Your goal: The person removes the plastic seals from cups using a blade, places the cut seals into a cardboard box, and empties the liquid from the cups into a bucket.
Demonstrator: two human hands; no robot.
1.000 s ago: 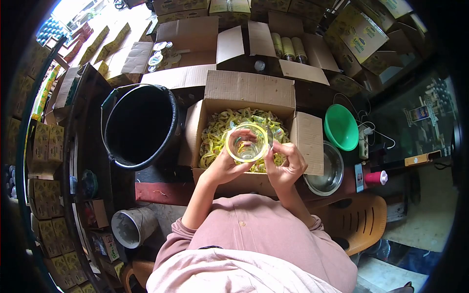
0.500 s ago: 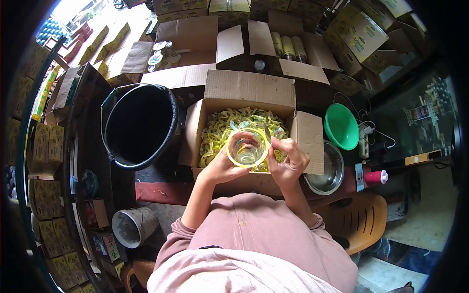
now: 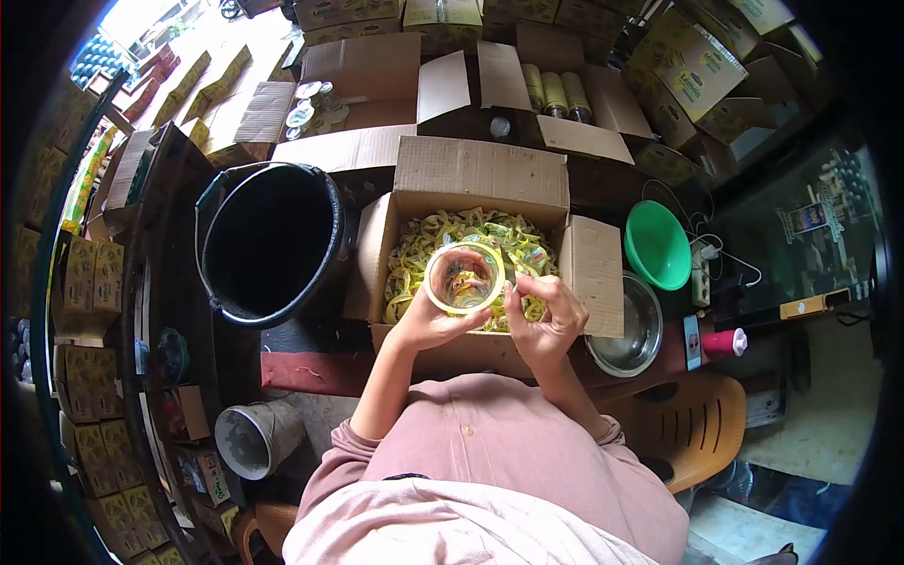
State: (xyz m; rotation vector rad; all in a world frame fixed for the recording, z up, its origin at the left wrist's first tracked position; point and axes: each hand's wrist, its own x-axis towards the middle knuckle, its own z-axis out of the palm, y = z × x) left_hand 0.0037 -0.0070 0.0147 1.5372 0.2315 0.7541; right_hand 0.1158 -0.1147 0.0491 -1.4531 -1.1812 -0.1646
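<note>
A clear plastic cup (image 3: 468, 294) with a yellow rim is held by my left hand (image 3: 424, 320), its mouth facing up toward the camera. Just right of the rim, my right hand (image 3: 549, 318) pinches a small blade (image 3: 519, 267) that looks thin and dark. Both hands are above an open cardboard box (image 3: 480, 171). Yellow and clear plastic scraps (image 3: 428, 240) fill the box, and some lie behind the cup and fingers.
A black bucket (image 3: 209, 240) stands left of the box. On the right are a green bowl (image 3: 657, 247), a metal bowl (image 3: 650, 353), a phone (image 3: 692, 341) and a pink spool (image 3: 720, 344). Open cartons (image 3: 363, 61) line the back. A grey bucket (image 3: 245, 441) sits lower left.
The cup in my left hand has moved slightly left and tilted. My right hand has shifted a little left and down, leaving a small gap beside the rim.
</note>
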